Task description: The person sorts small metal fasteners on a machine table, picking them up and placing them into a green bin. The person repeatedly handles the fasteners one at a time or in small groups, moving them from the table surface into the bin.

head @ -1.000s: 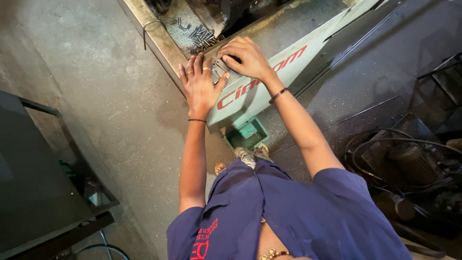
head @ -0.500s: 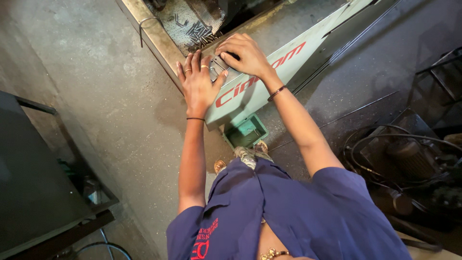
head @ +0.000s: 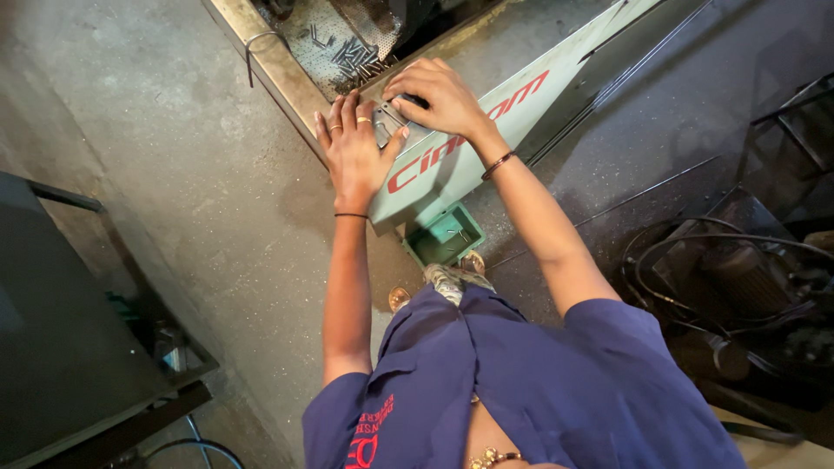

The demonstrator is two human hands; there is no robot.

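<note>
A person's left hand (head: 354, 155) lies flat, fingers spread, on a pale machine cover (head: 452, 161), while the right hand (head: 434, 95), curled, apparently pinches a small metal plate (head: 388, 127) at its upper edge.

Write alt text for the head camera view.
Seen from above, a person's left hand lies flat on a pale slanted machine panel with red lettering, while the right hand grips a small metal part beside it. A green bin sits on the concrete floor below.

Green plastic bin (head: 445, 236) on the concrete floor (head: 174, 156); coiled black cables (head: 721, 269) at right; dark cabinet (head: 61, 339) at left.
</note>
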